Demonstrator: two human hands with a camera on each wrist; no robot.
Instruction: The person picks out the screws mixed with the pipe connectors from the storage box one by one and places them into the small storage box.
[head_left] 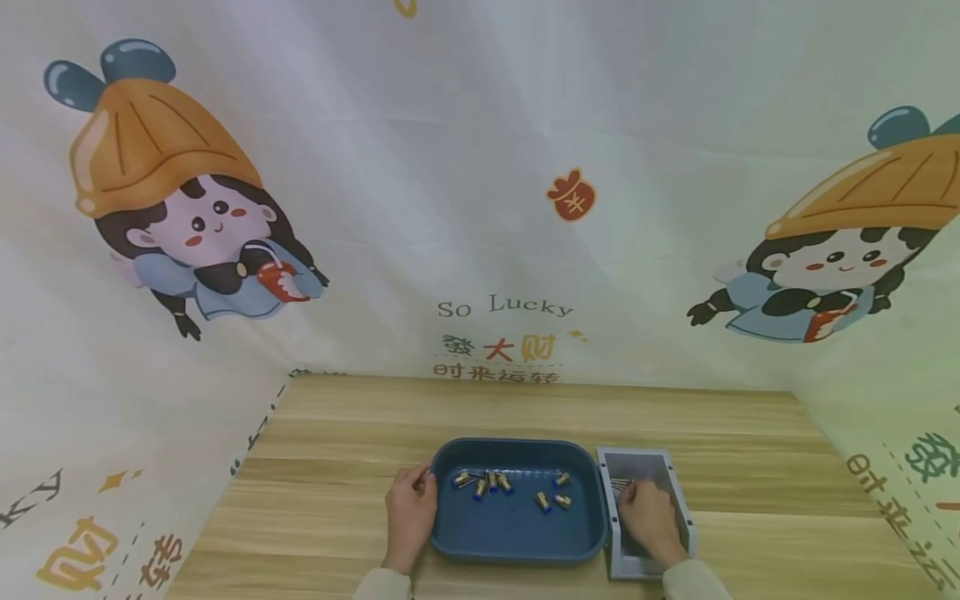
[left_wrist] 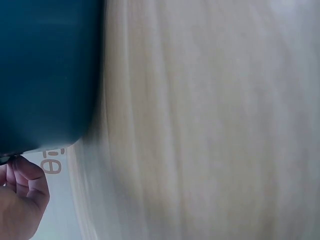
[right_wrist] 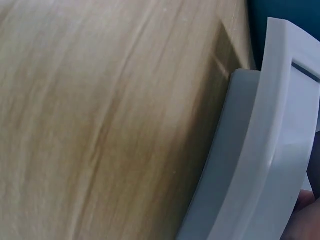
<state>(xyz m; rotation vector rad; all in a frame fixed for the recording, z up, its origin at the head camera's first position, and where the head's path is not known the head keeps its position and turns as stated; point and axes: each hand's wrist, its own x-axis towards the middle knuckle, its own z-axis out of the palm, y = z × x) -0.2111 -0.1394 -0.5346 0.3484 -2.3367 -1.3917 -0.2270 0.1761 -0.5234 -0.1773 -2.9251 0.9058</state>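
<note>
A dark blue tray (head_left: 517, 533) stands on the table, with several brass fittings (head_left: 542, 501) with blue ends scattered in it. My left hand (head_left: 410, 508) grips the tray's left rim; its fingers also show in the left wrist view at a corner of the tray (left_wrist: 45, 75). Against the tray's right side stands a grey open box (head_left: 637, 567). My right hand (head_left: 651, 521) reaches into this box with curled fingers, beside several thin metal rods (head_left: 619, 483). Its fingertips are hidden, so whether they pinch a rod cannot be seen.
Wood-grain table (head_left: 315, 492) surrounds both containers. A printed cloth (head_left: 480, 208) hangs behind the table and along its left and right sides. The grey box's wall (right_wrist: 265, 150) stands up from the table in the right wrist view.
</note>
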